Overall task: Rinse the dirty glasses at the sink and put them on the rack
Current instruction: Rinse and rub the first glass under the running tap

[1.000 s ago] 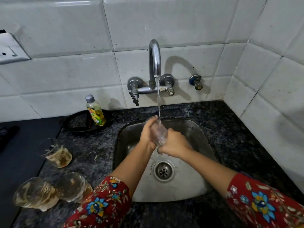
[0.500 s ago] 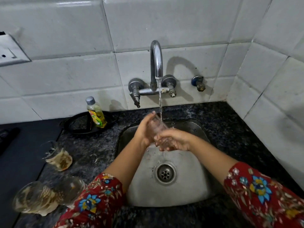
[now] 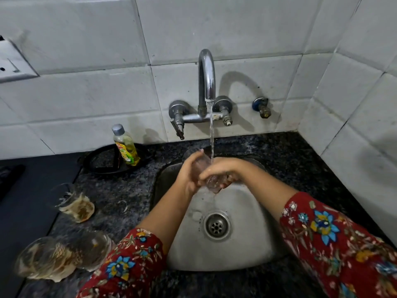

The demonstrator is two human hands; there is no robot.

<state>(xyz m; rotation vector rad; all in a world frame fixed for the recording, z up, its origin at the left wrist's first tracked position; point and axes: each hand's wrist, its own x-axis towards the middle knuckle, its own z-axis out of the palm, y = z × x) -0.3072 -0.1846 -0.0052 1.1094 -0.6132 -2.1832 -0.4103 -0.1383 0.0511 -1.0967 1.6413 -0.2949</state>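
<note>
**Rinsing in progress: one glass under the tap, three waiting**

Both hands are over the sink (image 3: 247,261), at 12 o'clock from the drain (image 3: 217,225). The left hand (image 3: 189,175) has a closed grip round the side of a clear glass (image 3: 203,163), which is tilted with its mouth up toward the tap (image 3: 206,76). The right hand (image 3: 223,169) curls over the lower end of the same glass, fingers wrapped on it. The water stream (image 3: 211,134) lands at the glass's rim, where the two hands meet.

Outstanding: three soiled glasses sit on the tabletop (image 3: 133,190), all carrying brown residue. One soiled glass (image 3: 74,204) is at 9 o'clock from the sink. A pair of soiled glasses (image 3: 62,257) is at 8 o'clock, close together; whether they touch cannot be told. A soap bottle (image 3: 125,145) stands on a dark tray (image 3: 98,164) at 10 o'clock.

No rack is in view, so racked glasses cannot be confirmed. Judgement: the task is at an early stage, with one glass mid-rinse, three unwashed and all racking not yet evidenced.
</note>
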